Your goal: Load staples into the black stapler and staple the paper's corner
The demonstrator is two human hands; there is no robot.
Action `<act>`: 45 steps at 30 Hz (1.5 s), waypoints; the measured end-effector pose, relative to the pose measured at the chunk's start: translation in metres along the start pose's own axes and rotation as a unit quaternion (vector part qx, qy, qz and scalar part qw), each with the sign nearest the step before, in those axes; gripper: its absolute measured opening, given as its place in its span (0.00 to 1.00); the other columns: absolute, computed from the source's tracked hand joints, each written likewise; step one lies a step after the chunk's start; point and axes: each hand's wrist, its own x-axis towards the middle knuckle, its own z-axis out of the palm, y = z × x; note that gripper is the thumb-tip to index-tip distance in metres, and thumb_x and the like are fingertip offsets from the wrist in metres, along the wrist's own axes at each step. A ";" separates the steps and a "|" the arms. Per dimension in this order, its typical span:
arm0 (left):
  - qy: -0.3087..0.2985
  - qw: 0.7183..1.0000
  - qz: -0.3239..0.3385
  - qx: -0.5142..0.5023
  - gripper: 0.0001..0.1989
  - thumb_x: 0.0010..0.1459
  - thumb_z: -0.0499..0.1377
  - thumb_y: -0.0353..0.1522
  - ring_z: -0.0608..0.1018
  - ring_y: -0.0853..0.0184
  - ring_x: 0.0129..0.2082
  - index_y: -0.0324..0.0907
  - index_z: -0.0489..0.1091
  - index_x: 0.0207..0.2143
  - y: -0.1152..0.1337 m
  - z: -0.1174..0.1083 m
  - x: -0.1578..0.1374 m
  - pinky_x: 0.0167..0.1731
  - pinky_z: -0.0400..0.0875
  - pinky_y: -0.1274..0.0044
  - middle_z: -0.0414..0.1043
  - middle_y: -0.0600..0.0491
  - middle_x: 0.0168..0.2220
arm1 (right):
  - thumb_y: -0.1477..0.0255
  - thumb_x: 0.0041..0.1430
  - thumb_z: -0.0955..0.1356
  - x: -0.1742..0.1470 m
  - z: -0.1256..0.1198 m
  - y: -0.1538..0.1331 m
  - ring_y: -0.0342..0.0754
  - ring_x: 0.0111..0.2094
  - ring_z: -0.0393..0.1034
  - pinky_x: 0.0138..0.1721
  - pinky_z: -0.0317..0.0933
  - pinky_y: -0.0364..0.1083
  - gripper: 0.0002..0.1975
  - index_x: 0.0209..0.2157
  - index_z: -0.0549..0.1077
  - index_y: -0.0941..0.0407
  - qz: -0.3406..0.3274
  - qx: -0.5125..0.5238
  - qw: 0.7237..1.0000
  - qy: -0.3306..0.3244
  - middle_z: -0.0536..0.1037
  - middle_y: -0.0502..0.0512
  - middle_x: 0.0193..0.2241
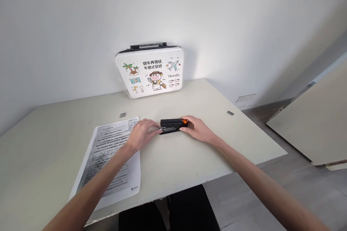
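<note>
A black stapler (171, 123) with an orange part at its right end lies on the table in front of me. My right hand (197, 128) is closed around that right end, thumb on the near side and fingers on the far side. At the left end, my left hand (143, 133) pinches the metal staple tray (163, 129), which shows under the stapler's black top. The fingertips partly hide the tray's tip. Printed paper (116, 158) lies under my left hand and forearm.
A white case (150, 74) with cartoon pictures stands against the wall at the table's back. Small grey staple strips lie at the left (123, 115) and the right (230, 113). The table's edge (261, 126) runs down the right side, with a pale panel (314, 122) beyond it.
</note>
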 end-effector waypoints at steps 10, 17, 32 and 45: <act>-0.007 0.999 0.049 0.006 0.15 0.70 0.58 0.47 0.81 0.59 0.45 0.48 0.78 0.43 -0.016 -0.024 -0.040 0.48 0.74 0.67 0.81 0.51 0.45 | 0.59 0.62 0.73 -0.011 -0.014 -0.015 0.55 0.48 0.76 0.53 0.67 0.53 0.15 0.49 0.76 0.49 0.030 0.060 0.996 -0.064 0.81 0.53 0.47; 0.081 0.996 -0.037 0.023 0.20 0.67 0.59 0.51 0.82 0.58 0.45 0.47 0.78 0.47 -0.065 -0.043 -0.039 0.45 0.75 0.69 0.82 0.50 0.45 | 0.59 0.59 0.74 -0.013 -0.014 -0.021 0.55 0.49 0.75 0.55 0.67 0.53 0.15 0.47 0.77 0.48 0.066 0.038 0.995 -0.067 0.81 0.51 0.47; 0.072 0.964 -0.189 0.173 0.13 0.67 0.56 0.40 0.75 0.49 0.52 0.45 0.77 0.37 -0.143 -0.062 -0.021 0.54 0.70 0.58 0.78 0.44 0.46 | 0.60 0.61 0.74 -0.013 -0.013 -0.021 0.54 0.48 0.75 0.54 0.67 0.53 0.15 0.48 0.77 0.48 0.073 0.025 0.994 -0.078 0.81 0.51 0.46; 0.060 0.978 -0.148 -0.136 0.14 0.72 0.50 0.44 0.82 0.62 0.37 0.46 0.67 0.48 -0.026 -0.055 -0.048 0.40 0.75 0.71 0.80 0.52 0.36 | 0.60 0.61 0.74 -0.014 -0.013 -0.021 0.54 0.48 0.75 0.54 0.66 0.52 0.15 0.47 0.77 0.48 0.065 0.022 0.995 -0.073 0.81 0.51 0.46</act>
